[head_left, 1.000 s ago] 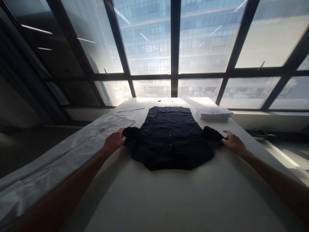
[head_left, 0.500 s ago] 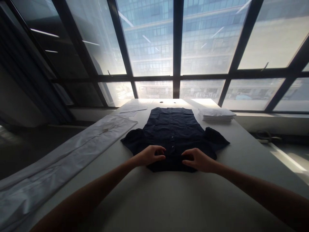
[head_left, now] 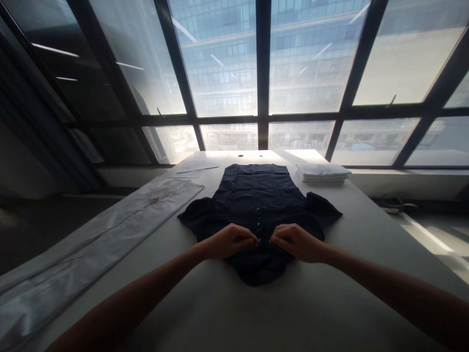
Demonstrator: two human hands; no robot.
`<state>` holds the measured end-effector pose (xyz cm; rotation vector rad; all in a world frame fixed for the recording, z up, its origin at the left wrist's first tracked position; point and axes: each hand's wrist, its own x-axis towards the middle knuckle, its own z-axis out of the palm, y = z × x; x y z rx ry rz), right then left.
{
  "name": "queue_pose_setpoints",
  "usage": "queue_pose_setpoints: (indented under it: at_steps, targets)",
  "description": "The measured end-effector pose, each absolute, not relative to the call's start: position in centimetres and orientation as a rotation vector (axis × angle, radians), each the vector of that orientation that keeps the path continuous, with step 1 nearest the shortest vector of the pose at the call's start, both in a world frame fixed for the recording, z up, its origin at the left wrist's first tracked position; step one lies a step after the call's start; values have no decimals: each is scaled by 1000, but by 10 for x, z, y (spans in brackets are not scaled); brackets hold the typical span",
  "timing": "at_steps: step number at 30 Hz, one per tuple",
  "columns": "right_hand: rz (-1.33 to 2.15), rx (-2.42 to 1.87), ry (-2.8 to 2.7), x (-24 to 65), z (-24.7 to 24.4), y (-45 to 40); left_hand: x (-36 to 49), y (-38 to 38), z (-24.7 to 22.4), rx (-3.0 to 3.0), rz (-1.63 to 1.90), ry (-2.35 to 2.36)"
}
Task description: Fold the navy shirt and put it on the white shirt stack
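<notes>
On the long white table (head_left: 227,313), under a wall of dark-framed windows (head_left: 256,73), a dark navy shirt (head_left: 258,205) lies flat, front up, its button placket running down the middle away from the person.

Far left: a long strip of clear plastic sheeting (head_left: 102,239) stretches along the table's left edge, well apart from the shirt. Beyond it, near the far left corner, a few loose white papers (head_left: 196,167) lie flat.

Left sleeve of the shirt spreads out toward the plastic, not touching it.

Left hand (head_left: 229,241) rests on the near part of the shirt, just left of the placket. Fingers curled in, tips drawn together on the cloth at the button line; it looks like a pinch on the fabric, though backlight keeps the detail dim.

Right hand (head_left: 296,242) mirrors it just right of the placket, fingers likewise bent and closed on the cloth. The two sets of fingertips nearly meet over the buttons. Both forearms reach in from the near edge, bare.

Nearest part of the shirt bunches into a narrow rounded point below the hands.

Right sleeve lies spread on the bare tabletop.

Far right corner: a neat stack of folded white cloth (head_left: 322,172), apart from the shirt. Past the table edge, a sunlit sill with a dark cable (head_left: 394,203).
</notes>
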<state>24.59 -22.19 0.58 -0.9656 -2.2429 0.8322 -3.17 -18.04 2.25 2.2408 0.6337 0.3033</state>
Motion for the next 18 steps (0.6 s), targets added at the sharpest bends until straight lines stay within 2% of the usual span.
queue_pose_setpoints:
  at_steps: [3, 9, 18]
  targets:
    - [561, -1121, -2077, 230, -6, -184, -9, -170, 7, 2494, 463, 761]
    - [235, -1306, -2184, 204, -44, -137, 15, -160, -33, 2800, 342, 767]
    - [319, -1376, -2283, 206, -58, -135, 14, -160, -44, 2863, 193, 809]
